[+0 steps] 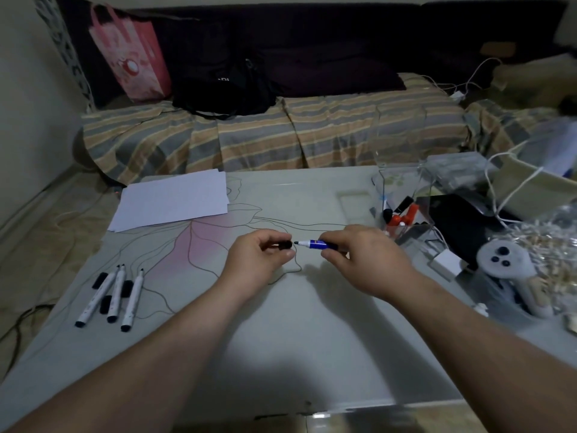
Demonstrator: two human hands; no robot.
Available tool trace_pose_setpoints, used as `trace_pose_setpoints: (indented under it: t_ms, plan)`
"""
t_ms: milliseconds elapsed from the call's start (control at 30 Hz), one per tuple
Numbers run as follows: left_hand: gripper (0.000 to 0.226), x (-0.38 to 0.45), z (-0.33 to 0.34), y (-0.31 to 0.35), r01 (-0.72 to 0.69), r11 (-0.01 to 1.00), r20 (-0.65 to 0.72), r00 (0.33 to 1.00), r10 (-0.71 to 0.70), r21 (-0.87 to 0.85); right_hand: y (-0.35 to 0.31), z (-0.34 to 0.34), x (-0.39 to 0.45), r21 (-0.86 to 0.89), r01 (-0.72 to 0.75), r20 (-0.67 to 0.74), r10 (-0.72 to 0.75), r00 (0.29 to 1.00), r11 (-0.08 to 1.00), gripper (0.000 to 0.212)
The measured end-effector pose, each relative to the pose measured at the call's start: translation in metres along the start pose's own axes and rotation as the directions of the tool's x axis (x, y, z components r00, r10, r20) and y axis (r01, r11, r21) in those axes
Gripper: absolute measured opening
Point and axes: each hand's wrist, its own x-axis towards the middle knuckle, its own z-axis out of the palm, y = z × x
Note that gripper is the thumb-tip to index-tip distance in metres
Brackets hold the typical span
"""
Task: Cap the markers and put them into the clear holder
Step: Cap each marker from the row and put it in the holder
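Two hands met: the left hand (pixel 260 256) pinched a black cap (pixel 284 245), the right hand (pixel 359 254) gripped the blue marker (pixel 315 244); aligning cap squarely with tip looked key.

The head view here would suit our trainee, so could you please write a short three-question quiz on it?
1. True or false: the blue marker in the right hand is already capped.
2. What does the left hand pinch? A) a sheet of white paper B) a black cap C) a red marker
3. How many uncapped markers lie at the table's left side?

Key
1. False: its tip is bare, pointing at the cap.
2. B
3. Three, with loose black caps among them; the clear holder stands to the right.
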Motion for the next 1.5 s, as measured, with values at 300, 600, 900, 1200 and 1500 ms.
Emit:
trace_pose_setpoints:
  t_ms: [300, 600, 900, 1200, 1500]
  plan:
    - [0.028, -0.003, -0.002, 0.006, -0.236, 0.891, 0.075, 0.972, 0.224, 0.389, -0.006, 0.013, 0.002, -0.119, 0.02, 0.014, -0.019, 1.0, 0.993, 0.021]
    - [0.015, -0.007, -0.005, 0.016, -0.413, 0.762, 0.097, 0.9, 0.424, 0.499, -0.011, 0.015, 0.013, -0.195, 0.102, -0.083, -0.121, 0.989, 0.976, 0.044]
    - [0.02, -0.004, -0.01, 0.019, -0.508, 0.608, 0.257, 0.852, 0.455, 0.61, -0.022, 0.021, 0.01, 0.03, -0.009, -0.007, 0.009, 1.0, 0.999, 0.035]
    - [0.005, -0.008, 0.007, 0.032, -0.245, 0.926, 0.045, 0.969, 0.243, 0.285, -0.026, 0.009, 0.003, 0.694, -0.27, 0.37, -0.01, 0.929, 0.667, 0.015]
    - [0.01, -0.015, 0.062, 0.04, -0.131, 0.991, 0.089, 0.988, 0.13, 0.003, 0.017, -0.046, -0.005, 0.492, -0.224, -0.043, 0.28, 0.959, 0.842, 0.064]
